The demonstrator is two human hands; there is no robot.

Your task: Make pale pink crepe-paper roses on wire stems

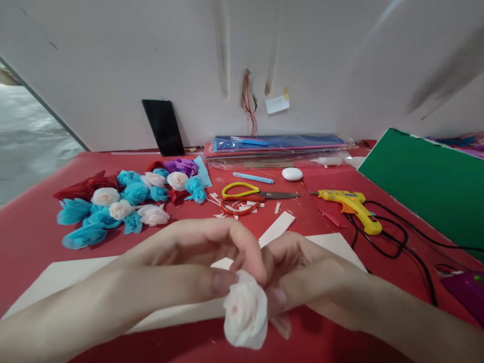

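A pale pink paper rose (245, 312) is held up between both hands, low in the middle of the view. My left hand (196, 257) pinches it from the left with thumb and index finger. From the right, the thumb and fingers of my right hand (308, 275) close on its edge. The fingertips behind the bloom are partly hidden. Under my hands lies a sheet of pale paper (64, 275). A short pale paper strip (278, 227) lies just beyond them.
Blue, white, red and purple paper flowers (136, 194) cluster at left. Scissors (260, 195) lie among paper scraps; a yellow glue gun (351, 204) with a black cord is at right. A phone (164, 126) leans on the wall. A green board (427, 186) stands right.
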